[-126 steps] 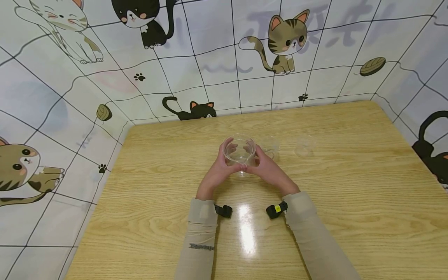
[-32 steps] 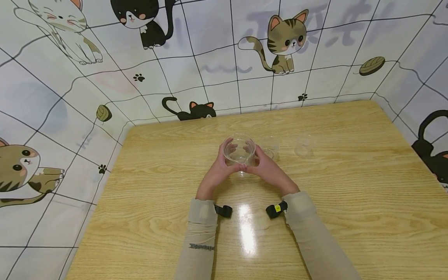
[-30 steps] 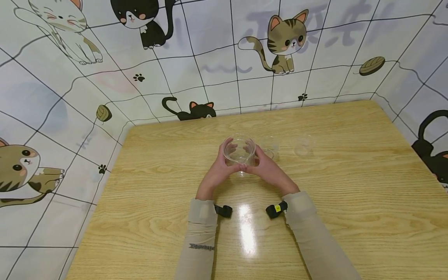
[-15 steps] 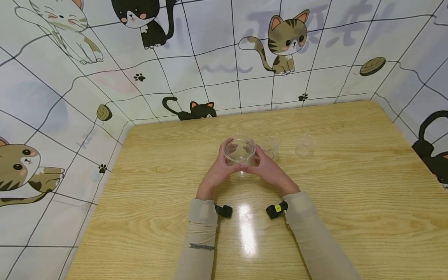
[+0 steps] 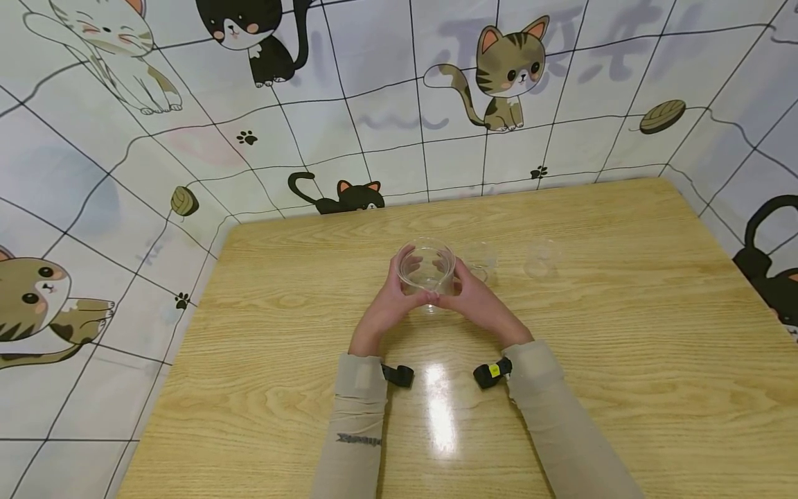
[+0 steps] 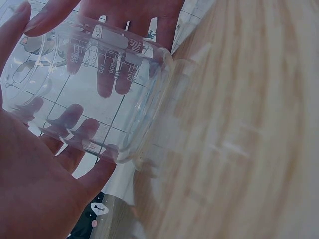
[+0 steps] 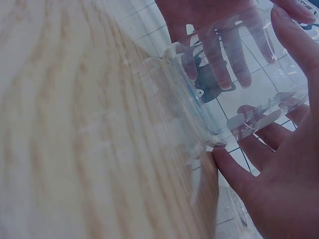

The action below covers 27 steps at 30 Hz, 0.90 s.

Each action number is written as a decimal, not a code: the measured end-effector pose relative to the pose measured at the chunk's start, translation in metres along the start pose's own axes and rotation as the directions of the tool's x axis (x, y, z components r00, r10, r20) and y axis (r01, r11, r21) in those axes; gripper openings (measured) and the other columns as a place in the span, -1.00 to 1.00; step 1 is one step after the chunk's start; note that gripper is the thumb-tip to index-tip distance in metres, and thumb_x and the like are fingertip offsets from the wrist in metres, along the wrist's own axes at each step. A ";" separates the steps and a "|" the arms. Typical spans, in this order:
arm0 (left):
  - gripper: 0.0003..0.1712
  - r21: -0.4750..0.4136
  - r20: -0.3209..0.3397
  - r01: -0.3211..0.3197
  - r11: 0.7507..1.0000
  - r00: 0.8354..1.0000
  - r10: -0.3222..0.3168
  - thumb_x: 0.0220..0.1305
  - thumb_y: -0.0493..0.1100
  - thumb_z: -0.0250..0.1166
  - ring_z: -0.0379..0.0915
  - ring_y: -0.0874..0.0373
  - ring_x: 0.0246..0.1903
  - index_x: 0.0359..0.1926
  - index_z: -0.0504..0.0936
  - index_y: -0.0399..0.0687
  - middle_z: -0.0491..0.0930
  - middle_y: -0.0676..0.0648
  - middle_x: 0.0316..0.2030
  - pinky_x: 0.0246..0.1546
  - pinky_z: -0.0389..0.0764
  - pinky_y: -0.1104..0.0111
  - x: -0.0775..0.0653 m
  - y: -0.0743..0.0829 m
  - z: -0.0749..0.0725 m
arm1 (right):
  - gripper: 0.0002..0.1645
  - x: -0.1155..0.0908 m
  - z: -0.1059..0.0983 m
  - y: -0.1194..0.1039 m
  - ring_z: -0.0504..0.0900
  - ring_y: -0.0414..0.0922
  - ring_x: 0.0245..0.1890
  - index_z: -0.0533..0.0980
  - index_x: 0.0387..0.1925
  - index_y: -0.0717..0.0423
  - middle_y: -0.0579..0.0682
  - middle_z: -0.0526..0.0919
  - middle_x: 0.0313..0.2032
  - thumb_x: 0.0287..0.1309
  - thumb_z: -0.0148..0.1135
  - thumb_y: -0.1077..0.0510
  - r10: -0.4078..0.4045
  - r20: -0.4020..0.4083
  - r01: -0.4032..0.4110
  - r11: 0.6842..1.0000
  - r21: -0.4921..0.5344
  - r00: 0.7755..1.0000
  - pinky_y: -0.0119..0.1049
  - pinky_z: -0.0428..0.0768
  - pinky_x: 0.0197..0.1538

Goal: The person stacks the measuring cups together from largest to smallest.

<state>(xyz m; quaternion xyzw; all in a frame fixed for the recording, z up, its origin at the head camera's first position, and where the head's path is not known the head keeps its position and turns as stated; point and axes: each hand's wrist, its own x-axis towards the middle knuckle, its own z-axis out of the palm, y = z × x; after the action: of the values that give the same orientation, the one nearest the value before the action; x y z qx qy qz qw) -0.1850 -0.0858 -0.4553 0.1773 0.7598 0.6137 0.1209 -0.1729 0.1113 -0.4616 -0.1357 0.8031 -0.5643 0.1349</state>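
A clear glass beaker [image 5: 429, 270] with white printed graduations stands upright between both hands near the middle of the table. My left hand [image 5: 393, 298] curls round its left side, and my right hand [image 5: 469, 298] curls round its right side. The two thumbs meet at the near side of the beaker. In the left wrist view the fingers show through the glass of the beaker [image 6: 99, 89], whose base is right at the tabletop. The right wrist view shows the same beaker [image 7: 224, 79], with a band of printed marks beside the right hand [image 7: 284, 174]. No contents show inside it.
Just right of the hands stands a clear glass vessel with a handle [image 5: 483, 263], partly behind the right hand. Farther right is another small clear vessel [image 5: 542, 260]. The wooden table [image 5: 654, 312] backs onto walls [image 5: 386, 104] printed with cats and grid lines.
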 end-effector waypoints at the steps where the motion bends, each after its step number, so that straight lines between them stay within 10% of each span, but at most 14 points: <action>1: 0.06 -0.006 0.004 0.009 1.000 1.000 -0.009 -0.02 -0.01 0.42 0.03 0.10 0.32 0.34 -0.12 0.49 0.12 0.04 0.31 0.23 0.18 0.02 -0.001 0.004 0.000 | 0.06 0.000 0.000 0.000 0.20 0.11 0.30 -0.19 0.33 -0.60 -0.15 0.12 0.36 -0.06 0.29 -0.28 -0.002 0.000 0.002 1.000 0.001 1.000 0.08 0.36 0.15; 7: 0.06 -0.019 0.035 0.041 0.999 0.999 -0.041 0.04 -0.15 0.38 -0.04 -0.05 0.35 0.38 -0.15 0.31 0.06 -0.11 0.35 0.25 0.14 0.02 -0.009 0.030 0.000 | 0.06 -0.001 0.000 -0.002 0.20 0.09 0.30 -0.18 0.32 -0.61 -0.16 0.13 0.35 -0.07 0.29 -0.29 0.008 -0.005 -0.008 1.000 0.001 1.000 0.09 0.33 0.16; 20: 0.05 0.005 0.001 0.006 1.000 1.000 -0.006 -0.01 0.01 0.41 0.04 0.10 0.32 0.32 -0.12 0.55 0.13 0.10 0.29 0.21 0.21 0.05 0.000 0.000 0.000 | 0.10 -0.002 0.000 -0.002 0.22 0.15 0.29 -0.19 0.38 -0.46 -0.09 0.07 0.38 -0.04 0.30 -0.23 0.011 0.014 -0.011 1.000 0.017 1.000 0.09 0.38 0.12; 27: 0.06 -0.025 0.022 0.018 1.000 1.000 -0.017 0.02 -0.07 0.40 -0.03 0.02 0.35 0.35 -0.14 0.45 0.09 0.00 0.32 0.24 0.16 0.01 -0.003 0.010 -0.001 | 0.10 -0.001 -0.001 -0.003 0.21 0.12 0.30 -0.21 0.36 -0.53 -0.11 0.11 0.37 -0.05 0.29 -0.27 -0.010 0.012 0.010 1.000 0.007 1.000 0.06 0.37 0.14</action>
<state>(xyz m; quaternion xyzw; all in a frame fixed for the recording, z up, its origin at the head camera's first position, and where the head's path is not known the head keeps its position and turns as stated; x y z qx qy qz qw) -0.1810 -0.0861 -0.4458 0.1757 0.7523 0.6200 0.1368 -0.1719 0.1117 -0.4580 -0.1428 0.7996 -0.5669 0.1374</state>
